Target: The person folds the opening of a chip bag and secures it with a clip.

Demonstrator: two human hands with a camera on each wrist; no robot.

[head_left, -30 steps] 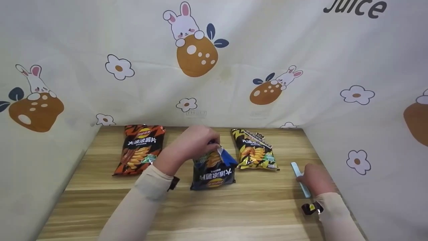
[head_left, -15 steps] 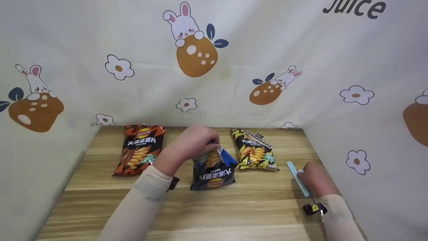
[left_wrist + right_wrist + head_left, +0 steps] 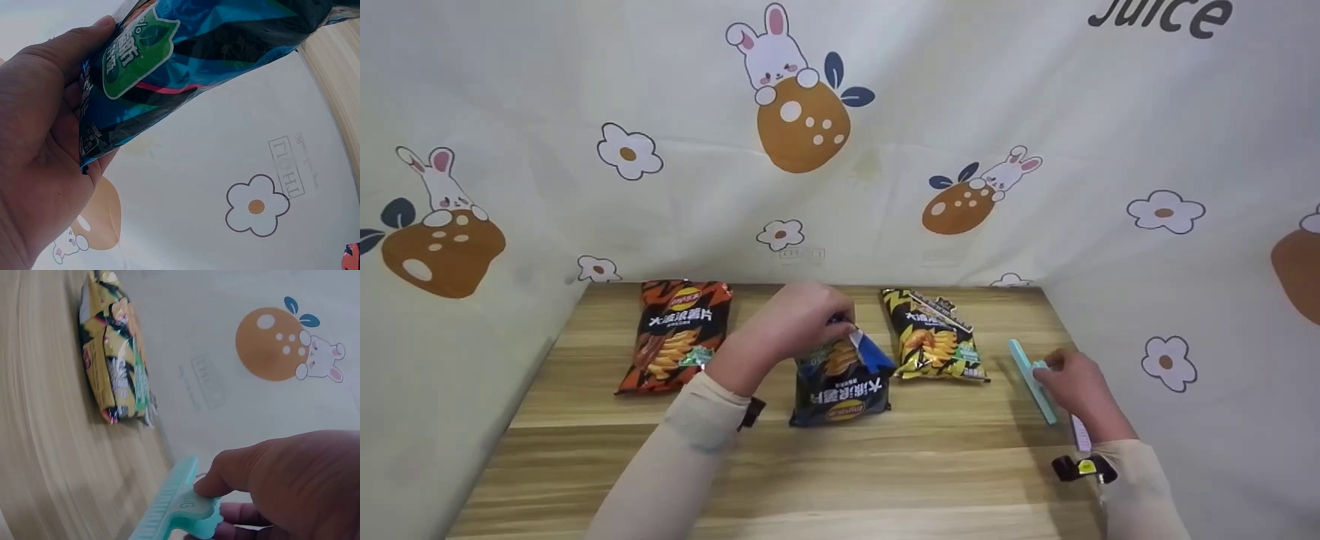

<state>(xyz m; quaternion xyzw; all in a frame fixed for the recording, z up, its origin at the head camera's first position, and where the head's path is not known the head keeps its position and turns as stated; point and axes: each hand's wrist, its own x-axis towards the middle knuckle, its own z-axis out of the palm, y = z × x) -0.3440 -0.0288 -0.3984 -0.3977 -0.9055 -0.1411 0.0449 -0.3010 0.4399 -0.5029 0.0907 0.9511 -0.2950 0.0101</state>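
My left hand (image 3: 804, 321) grips the folded top end of a dark blue chip bag (image 3: 844, 391), which stands on the table in the middle of the head view. A bright blue and white flap shows at the bag's top right. In the left wrist view, the thumb lies along one edge of the bag and the other fingers are partly hidden behind it. To the right, my right hand (image 3: 1076, 381) pinches a teal bag sealing clip (image 3: 179, 498) by its scalloped grip, thumb on top. The clip's long ridged bar points away from the hand.
An orange-and-black chip bag (image 3: 679, 337) lies at the back left. Behind the right hand's side lies a yellow-and-black chip bag (image 3: 934, 337). A purple clip (image 3: 1081, 433) lies partly under the right wrist. Patterned cloth walls (image 3: 697, 202) border the wood table (image 3: 780, 480).
My right hand has risen a little and moved away from me with the teal clip, uncovering the purple clip. The left hand and blue bag have stayed in place.
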